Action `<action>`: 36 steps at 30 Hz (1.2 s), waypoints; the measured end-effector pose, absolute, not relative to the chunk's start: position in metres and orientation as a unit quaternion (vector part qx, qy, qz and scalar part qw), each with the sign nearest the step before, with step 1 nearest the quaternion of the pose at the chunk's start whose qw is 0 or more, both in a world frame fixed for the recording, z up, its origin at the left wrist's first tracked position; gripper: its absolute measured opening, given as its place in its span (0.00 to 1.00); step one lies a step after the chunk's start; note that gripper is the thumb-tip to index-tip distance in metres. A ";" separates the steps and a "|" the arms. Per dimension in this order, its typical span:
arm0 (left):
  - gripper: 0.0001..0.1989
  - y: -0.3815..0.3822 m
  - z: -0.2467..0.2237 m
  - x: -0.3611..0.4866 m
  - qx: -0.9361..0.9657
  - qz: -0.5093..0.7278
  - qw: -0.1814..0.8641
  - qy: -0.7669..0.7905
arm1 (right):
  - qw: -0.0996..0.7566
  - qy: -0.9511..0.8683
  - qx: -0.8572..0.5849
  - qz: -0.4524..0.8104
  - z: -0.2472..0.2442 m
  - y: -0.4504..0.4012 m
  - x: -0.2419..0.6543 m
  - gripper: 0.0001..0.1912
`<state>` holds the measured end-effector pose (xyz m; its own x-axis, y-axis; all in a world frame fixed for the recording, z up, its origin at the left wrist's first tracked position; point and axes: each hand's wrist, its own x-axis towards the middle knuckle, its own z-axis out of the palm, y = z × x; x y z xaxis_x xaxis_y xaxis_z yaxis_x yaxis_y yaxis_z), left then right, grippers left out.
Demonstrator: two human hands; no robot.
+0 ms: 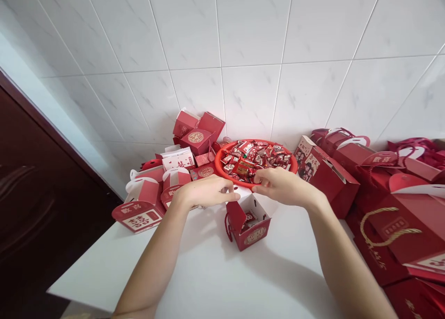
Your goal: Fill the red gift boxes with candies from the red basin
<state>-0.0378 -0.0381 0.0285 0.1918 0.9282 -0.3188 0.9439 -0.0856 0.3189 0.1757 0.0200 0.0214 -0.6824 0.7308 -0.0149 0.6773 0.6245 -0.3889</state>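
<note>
At the right of the white table (215,282), large red cartons (385,258) crowd together, their gold lettering too skewed to read. At the left, smaller red boxes (142,220) are already folded into shape; 1 has a white panel with large red characters resembling a doubled 喜, but how full they are I cannot tell. Between these 2 groups sits an orange-red basin (219,165) heaped with wrapped packets (246,168), so plenty seems left to draw on. Just in front of it, on the table, stands 1 open box (255,237), gold ornament on its front, no word legible. It looks part done: formed, some packets inside, flaps unclosed. The right hand (281,185) reaches to the basin's near rim, fingers curled; the left hand (210,191) hangs by the box's back flap, fingers bent above the thumb. Whether either is clamped on anything, I cannot tell. The packets' pale print is too small to read.
</note>
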 end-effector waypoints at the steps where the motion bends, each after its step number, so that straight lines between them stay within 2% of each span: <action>1: 0.19 -0.038 0.029 -0.038 0.742 -0.014 0.228 0.630 | 0.061 -0.892 -0.420 0.153 0.023 0.019 0.179 0.09; 4: 0.21 -0.038 0.030 -0.042 0.751 -0.014 0.238 0.616 | 0.013 -0.877 -0.469 0.100 0.025 0.015 0.185 0.10; 8: 0.29 -0.038 0.031 -0.052 0.758 -0.018 0.274 0.592 | -0.020 -0.885 -0.449 0.121 0.023 0.007 0.185 0.12; 11: 0.34 -0.038 0.032 -0.060 0.760 -0.020 0.287 0.583 | 0.013 -0.893 -0.420 0.161 0.019 -0.001 0.186 0.16; 13: 0.35 -0.038 0.032 -0.061 0.766 -0.018 0.290 0.574 | 0.052 -0.896 -0.404 0.179 0.016 -0.006 0.189 0.14; 16: 0.34 -0.037 0.029 -0.055 0.772 -0.007 0.286 0.567 | 0.120 -0.887 -0.387 0.222 0.012 -0.014 0.194 0.10; 19: 0.33 -0.035 0.023 -0.044 0.759 -0.021 0.278 0.589 | 0.198 -0.862 -0.359 0.298 0.005 -0.024 0.194 0.11; 22: 0.29 -0.034 0.017 -0.034 0.758 -0.048 0.246 0.602 | 0.240 -0.847 -0.288 0.378 -0.005 -0.036 0.190 0.11; 25: 0.26 -0.034 0.013 -0.030 0.761 -0.061 0.211 0.610 | 0.240 -0.853 -0.239 0.398 -0.017 -0.046 0.185 0.13; 30: 0.21 -0.030 0.012 -0.036 0.752 -0.050 0.241 0.611 | 0.240 -0.879 -0.240 0.335 -0.034 -0.054 0.184 0.17; 33: 0.16 -0.025 0.010 -0.042 0.766 -0.024 0.244 0.595 | 0.234 -0.880 -0.232 0.342 -0.037 -0.057 0.185 0.14; 36: 0.13 -0.021 0.010 -0.045 0.777 0.001 0.263 0.571 | 0.189 -0.893 -0.222 0.344 -0.042 -0.060 0.185 0.10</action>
